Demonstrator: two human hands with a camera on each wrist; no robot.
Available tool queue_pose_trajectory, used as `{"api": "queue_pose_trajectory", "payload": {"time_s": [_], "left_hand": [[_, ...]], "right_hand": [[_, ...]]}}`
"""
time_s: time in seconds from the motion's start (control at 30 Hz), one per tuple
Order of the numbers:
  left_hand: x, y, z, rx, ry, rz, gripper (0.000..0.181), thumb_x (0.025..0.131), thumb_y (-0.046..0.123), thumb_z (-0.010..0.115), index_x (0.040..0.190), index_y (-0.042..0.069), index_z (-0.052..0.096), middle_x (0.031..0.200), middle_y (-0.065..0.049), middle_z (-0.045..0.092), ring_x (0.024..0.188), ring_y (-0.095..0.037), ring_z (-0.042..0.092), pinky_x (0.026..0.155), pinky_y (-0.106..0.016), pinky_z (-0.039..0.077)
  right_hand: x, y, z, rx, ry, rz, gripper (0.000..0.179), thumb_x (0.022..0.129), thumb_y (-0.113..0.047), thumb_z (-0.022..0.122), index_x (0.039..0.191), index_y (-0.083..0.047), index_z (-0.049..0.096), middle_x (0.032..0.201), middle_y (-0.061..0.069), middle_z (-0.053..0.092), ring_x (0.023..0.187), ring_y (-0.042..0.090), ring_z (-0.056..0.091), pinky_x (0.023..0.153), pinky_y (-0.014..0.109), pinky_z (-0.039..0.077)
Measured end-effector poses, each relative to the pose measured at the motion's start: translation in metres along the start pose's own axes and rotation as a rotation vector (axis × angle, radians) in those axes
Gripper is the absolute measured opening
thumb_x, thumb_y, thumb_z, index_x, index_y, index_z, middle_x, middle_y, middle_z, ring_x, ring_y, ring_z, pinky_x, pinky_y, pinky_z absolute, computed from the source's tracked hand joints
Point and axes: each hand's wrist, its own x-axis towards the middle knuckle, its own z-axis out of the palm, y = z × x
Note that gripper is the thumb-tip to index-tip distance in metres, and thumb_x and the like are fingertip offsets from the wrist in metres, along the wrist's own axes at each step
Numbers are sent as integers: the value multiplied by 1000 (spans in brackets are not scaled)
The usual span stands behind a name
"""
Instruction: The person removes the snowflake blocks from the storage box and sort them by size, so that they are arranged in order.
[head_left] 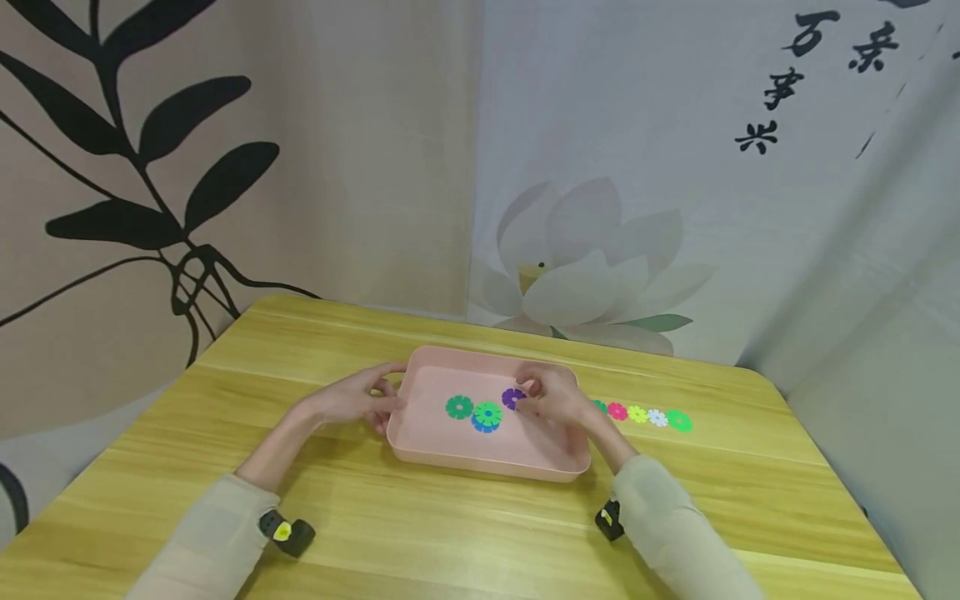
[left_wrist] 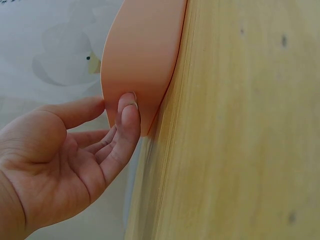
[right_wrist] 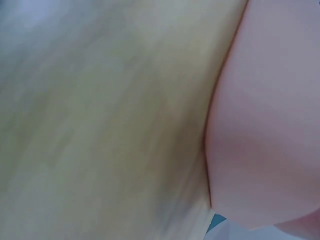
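A pink tray [head_left: 480, 462] lies on the wooden table. My left hand [head_left: 360, 398] holds its left end; in the left wrist view the thumb meets the rim and the fingertips [left_wrist: 131, 112] lie against the outer wall. Over the tray's right part, my right hand [head_left: 551, 396] pinches a purple snowflake disc [head_left: 512, 397] between thumb and curled fingers. Left of it in the tray are a dark green disc [head_left: 459, 407] and a bright green disc [head_left: 488, 412] that overlaps a blue disc [head_left: 486, 427]. The right wrist view shows only the tray's wall [right_wrist: 265, 125], not the fingers.
On the table [head_left: 465, 533], just right of the tray, runs a row of snowflake discs: a partly hidden green one, a pink one [head_left: 617, 412], a yellow one [head_left: 637, 414], a white one [head_left: 657, 417] and a bright green one [head_left: 679, 420]. A printed curtain [head_left: 375, 167] hangs behind.
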Motion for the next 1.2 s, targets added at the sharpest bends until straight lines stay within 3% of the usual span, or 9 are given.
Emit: {"api": "queue_pose_trajectory", "payload": {"time_s": [0.17, 0.3, 0.53, 0.77, 0.97, 1.2], "left_hand": [[0, 0, 0, -2, 0, -1, 69, 103, 6, 57, 158, -5, 16, 107, -21, 55, 75, -23, 65, 71, -38, 59], [-1, 1, 0, -4, 1, -8, 70, 103, 7, 57, 158, -5, 15, 108, -21, 55, 76, -24, 65, 71, -38, 59], [-1, 2, 1, -14, -1, -8, 69, 103, 6, 57, 158, -5, 15, 108, -21, 54, 76, -24, 65, 72, -38, 59], [-1, 2, 1, -24, -3, -6, 69, 103, 6, 57, 158, -4, 16, 107, -21, 54, 75, -24, 65, 71, -38, 59], [0, 2, 1, -24, -7, -2, 70, 103, 6, 57, 157, -5, 15, 106, -20, 54, 75, -24, 64, 70, -37, 59], [1, 0, 0, -1, -7, 9, 69, 103, 5, 56, 157, -5, 16, 106, -20, 55, 76, -24, 65, 71, -39, 59]], "right_hand": [[3, -1, 3, -47, -21, 13, 31, 87, -4, 79, 116, -3, 68, 108, 13, 66, 90, 23, 61, 67, 27, 53], [3, -3, 4, -24, -35, 54, 27, 86, -4, 80, 109, -1, 65, 104, 12, 65, 92, 24, 59, 69, 28, 55], [3, -4, 4, 61, -23, 92, 35, 83, 0, 82, 107, -1, 58, 92, 10, 61, 84, 20, 58, 64, 25, 53], [0, 1, 4, 157, 3, 78, 22, 89, 5, 74, 101, 2, 56, 81, 9, 65, 62, 17, 63, 55, 28, 56], [-7, 6, -5, 229, 39, 109, 21, 94, 3, 68, 112, 5, 57, 90, 14, 63, 65, 19, 65, 58, 32, 58], [-17, 16, -20, 209, 83, 104, 19, 98, -1, 64, 115, 6, 60, 92, 14, 65, 67, 20, 64, 60, 31, 56]]}}
